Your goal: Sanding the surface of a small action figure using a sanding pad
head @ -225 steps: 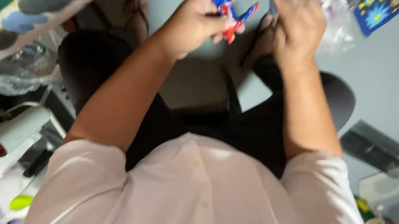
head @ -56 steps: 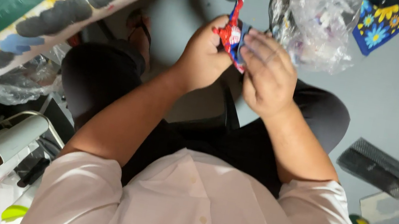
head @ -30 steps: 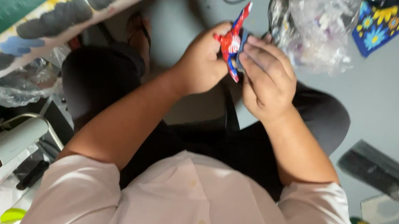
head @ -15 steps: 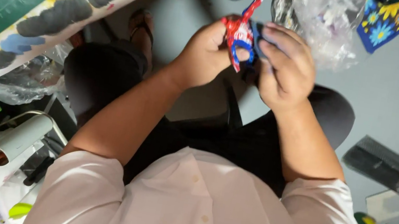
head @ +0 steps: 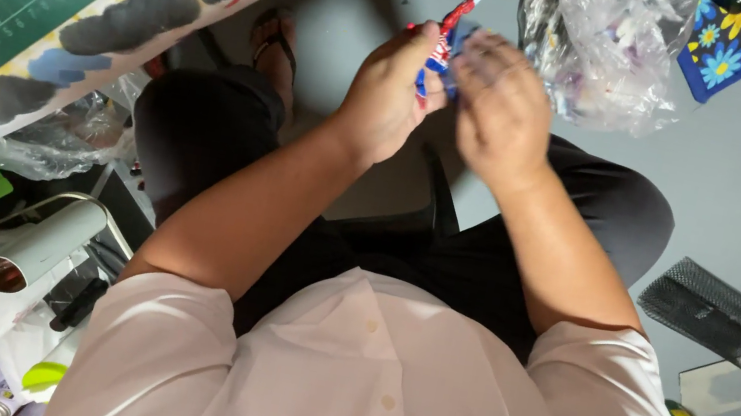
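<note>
Both hands close together above the lap. Left hand point(head: 389, 90) clamped on a small red and blue toy point(head: 442, 43). Right hand point(head: 500, 109) blurred, touching the toy; grip unclear. Clear plastic bag point(head: 612, 48) near, on the floor.

Small red-and-blue toy figure point(head: 440, 43), held up between your two hands over your lap.

Your left hand point(head: 391, 90) is wrapped round its lower part; your right hand point(head: 500, 109) is against its other side, blurred. The figure is thin and long, standing roughly upright with a slight tilt. One red limb with a pale tip sticks out above your left-hand fingers; blue parts show in the gap between the hands. Most of the body is hidden by your fingers, so you can't make out its full shape. Nothing carries it; it's clear of the grey floor.
</note>
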